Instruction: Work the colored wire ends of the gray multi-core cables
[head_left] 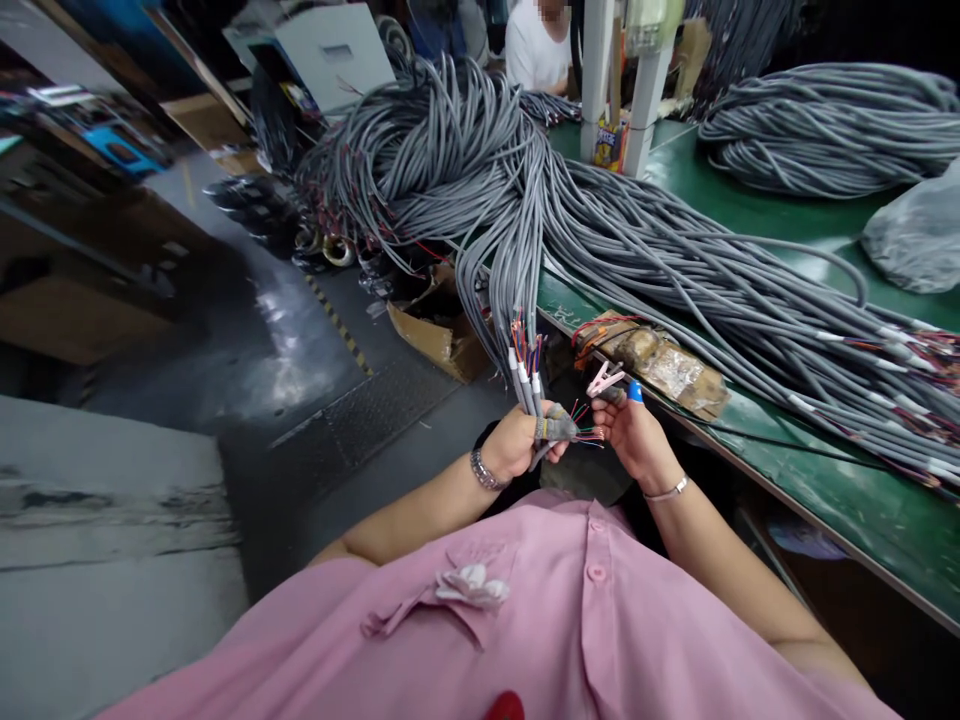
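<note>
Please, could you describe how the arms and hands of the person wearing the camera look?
The pink shirt leaves both forearms bare. The left hand has a grey covering on one digit and a metallic link band at the wrist. The right hand has a bright blue covering on one digit and a slim silver-coloured bracelet.

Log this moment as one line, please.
left hand: holding grey cables | right hand: beside coloured wire ends | green table: cable bundles on top
</note>
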